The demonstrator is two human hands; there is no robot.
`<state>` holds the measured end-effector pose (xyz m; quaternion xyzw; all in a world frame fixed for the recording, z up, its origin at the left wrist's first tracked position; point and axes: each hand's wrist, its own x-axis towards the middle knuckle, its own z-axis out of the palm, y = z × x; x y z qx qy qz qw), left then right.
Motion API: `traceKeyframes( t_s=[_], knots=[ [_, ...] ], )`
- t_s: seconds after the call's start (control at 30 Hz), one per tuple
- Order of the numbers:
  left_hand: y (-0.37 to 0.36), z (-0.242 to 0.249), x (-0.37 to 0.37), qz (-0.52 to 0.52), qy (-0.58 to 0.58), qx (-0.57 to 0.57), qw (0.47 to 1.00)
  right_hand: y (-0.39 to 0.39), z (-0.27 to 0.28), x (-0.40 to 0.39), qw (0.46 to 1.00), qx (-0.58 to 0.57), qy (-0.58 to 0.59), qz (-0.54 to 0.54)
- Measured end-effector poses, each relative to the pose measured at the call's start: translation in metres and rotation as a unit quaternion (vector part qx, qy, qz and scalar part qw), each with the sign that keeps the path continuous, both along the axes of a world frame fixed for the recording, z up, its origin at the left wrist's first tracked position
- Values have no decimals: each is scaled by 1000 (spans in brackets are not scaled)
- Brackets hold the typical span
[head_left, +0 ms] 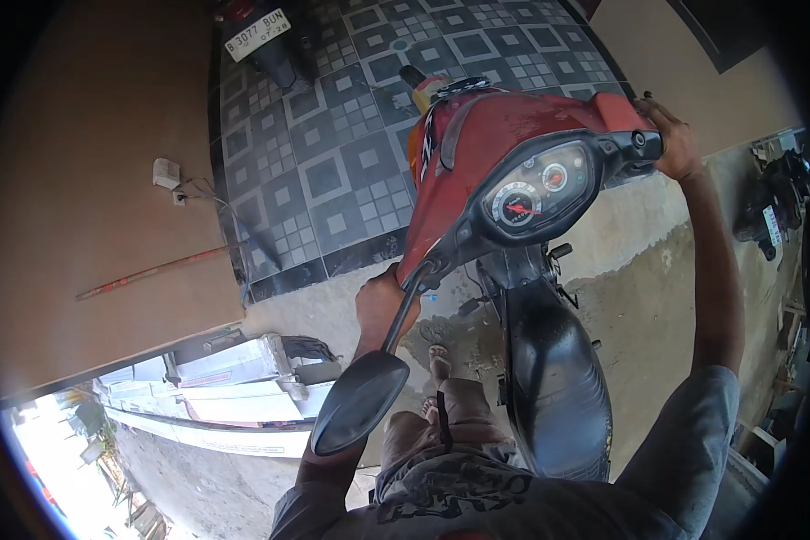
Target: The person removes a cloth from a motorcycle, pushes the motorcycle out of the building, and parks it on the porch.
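Note:
A red motorbike (513,121) stands in front of me, its front end turned toward the tiled floor. My left hand (385,310) is closed round the left end of the handlebar, partly behind the stem of a black mirror (362,402). At the far end, my right hand (677,146) wraps round the right grip, fingers curled over the top. Between my hands sits the instrument panel (540,189) with two round dials. The long black seat (558,387) runs back along my right side. The handlebar grips themselves are mostly hidden by my hands.
Grey patterned tiles (333,171) form a raised floor ahead. Another motorbike (279,63) stands on them at the top left, and one more (769,216) at the right. White boards (243,400) lie at the left. A wall socket (178,197) has wires hanging from it.

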<state>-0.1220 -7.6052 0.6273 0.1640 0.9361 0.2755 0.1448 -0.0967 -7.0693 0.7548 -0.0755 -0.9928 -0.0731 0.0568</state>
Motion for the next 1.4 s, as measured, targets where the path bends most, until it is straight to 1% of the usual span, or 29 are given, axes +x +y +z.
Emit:
traceKeyframes(
  t_s=[0.1, 0.2, 0.27, 0.3, 0.4, 0.43, 0.57, 0.67, 0.7, 0.8, 0.83, 0.9, 0.97, 1.1, 1.2, 1.23, 1.33, 1.4],
  knots=[
    [5, 1, -66, -19, 22, -11, 1000, 15, -11, -40, 1000, -20, -1, -14],
    [11, -3, -127, -23, 41, 11, 999, 30, -29, -87, 999, -27, 20, -9],
    [17, 0, -164, -20, 36, -15, 999, 37, -33, -117, 999, -43, 26, -13],
    [20, 4, -182, -20, 32, -26, 999, 31, -30, -133, 999, -29, 30, -5],
    [30, 7, -238, -17, 54, -21, 998, 41, -44, -173, 998, -22, 44, -30],
    [32, 11, -259, -33, 56, -29, 997, 42, -46, -188, 998, -19, 43, -31],
    [46, 39, -347, -60, 47, -60, 995, 45, -52, -247, 997, -24, 52, -48],
    [58, 51, -416, -28, 23, -83, 996, 48, -66, -291, 996, -23, 60, -59],
    [61, 54, -444, -36, -8, -122, 992, 51, -67, -309, 996, -18, 64, -63],
    [66, 58, -513, -60, 34, -121, 990, 44, -59, -369, 993, -28, 46, -102],
    [65, 53, -534, -84, 45, -81, 992, 40, -56, -386, 992, -32, 34, -114],
    [68, 49, -557, -80, 42, -81, 993, 42, -52, -409, 991, -35, 23, -125],
    [76, 57, -597, -77, 70, -73, 992, 51, -52, -438, 991, -36, 49, -118],
    [84, 60, -643, -98, 73, -52, 991, 51, -42, -483, 986, -36, 13, -164],
    [92, 73, -682, -111, 76, -42, 990, 53, -39, -511, 986, -44, 18, -162],
    [94, 73, -693, -116, 73, -44, 990, 60, -43, -517, 989, -32, 28, -143],
    [100, 69, -726, -133, 75, -49, 987, 68, -44, -539, 989, -42, 35, -140],
    [101, 68, -743, -133, 77, -31, 988, 64, -39, -553, 985, -56, 19, -162]
  ],
)
